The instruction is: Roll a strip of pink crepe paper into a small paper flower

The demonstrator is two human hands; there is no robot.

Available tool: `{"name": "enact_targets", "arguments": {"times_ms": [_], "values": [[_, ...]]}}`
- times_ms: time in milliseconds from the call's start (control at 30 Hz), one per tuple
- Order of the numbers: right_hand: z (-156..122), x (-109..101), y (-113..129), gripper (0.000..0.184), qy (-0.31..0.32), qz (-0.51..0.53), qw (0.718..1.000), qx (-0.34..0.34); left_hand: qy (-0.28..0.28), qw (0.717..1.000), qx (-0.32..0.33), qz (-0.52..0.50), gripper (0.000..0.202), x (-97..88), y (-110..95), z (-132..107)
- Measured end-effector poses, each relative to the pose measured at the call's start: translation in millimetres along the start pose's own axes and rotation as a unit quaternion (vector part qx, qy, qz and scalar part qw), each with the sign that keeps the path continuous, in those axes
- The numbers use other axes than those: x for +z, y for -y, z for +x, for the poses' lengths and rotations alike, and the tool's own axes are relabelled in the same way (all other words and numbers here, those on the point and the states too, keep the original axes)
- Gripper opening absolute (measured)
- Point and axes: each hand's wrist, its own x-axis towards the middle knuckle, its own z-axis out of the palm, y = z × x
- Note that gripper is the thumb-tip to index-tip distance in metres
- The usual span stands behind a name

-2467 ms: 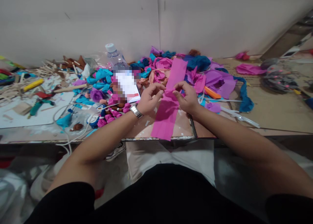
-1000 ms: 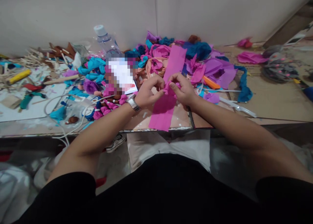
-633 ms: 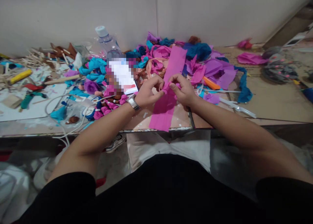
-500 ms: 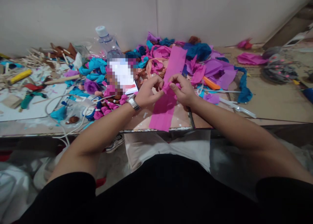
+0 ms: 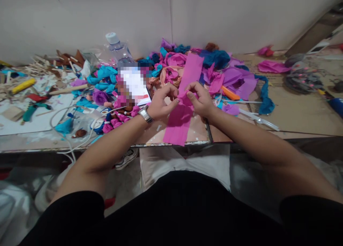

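A small gathered piece of pink crepe paper (image 5: 184,95) is held between my two hands. My left hand (image 5: 162,102), with a metal watch on its wrist, touches the piece's left end with curled thumb and fingers. My right hand (image 5: 200,98) pinches the other end between thumb and bent fingers. Part of the piece is hidden by the fingertips. Beneath both hands lies a long pink crepe paper strip (image 5: 177,129), running from the table's front edge back into a heap of coloured paper.
A phone (image 5: 135,85) with a lit screen lies left of my hands, a plastic bottle (image 5: 119,51) behind it. An orange-handled cutter (image 5: 230,93) sits to the right. Wooden sticks (image 5: 44,65), green-handled pliers (image 5: 32,111) and a white cable (image 5: 60,112) cover the left side.
The thumb and fingers of my left hand have shifted slightly at the gathered paper. My right hand keeps its pinch, and the long strip stays in place. The camera view has tilted slightly.
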Motion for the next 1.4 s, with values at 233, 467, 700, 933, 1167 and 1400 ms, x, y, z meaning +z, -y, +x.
{"name": "enact_targets", "arguments": {"times_ms": [233,467,700,933,1167,1400], "values": [[-1,1,-2,0.046,-0.003,0.005,1.0,-0.001,0.001,1.0,0.003,-0.008,0.028,1.0,-1,0],[1,0,-1,0.051,-0.013,0.005,1.0,0.008,0.003,1.0,-0.012,0.002,0.038,0.4,-1,1],[1,0,-1,0.051,-0.021,-0.009,1.0,0.001,0.005,1.0,-0.008,0.015,0.033,0.7,1,0],[4,-1,-7,0.054,0.0,-0.051,0.999,-0.002,-0.038,0.999,-0.018,0.007,0.036,1.6,5,2],[3,1,-14,0.055,0.061,-0.084,0.994,-0.021,0.016,0.999,-0.035,0.024,0.037,3.3,1,2],[2,0,-12,0.053,0.007,-0.084,0.996,-0.027,0.036,0.994,-0.083,0.058,0.019,2.4,1,1]]}}
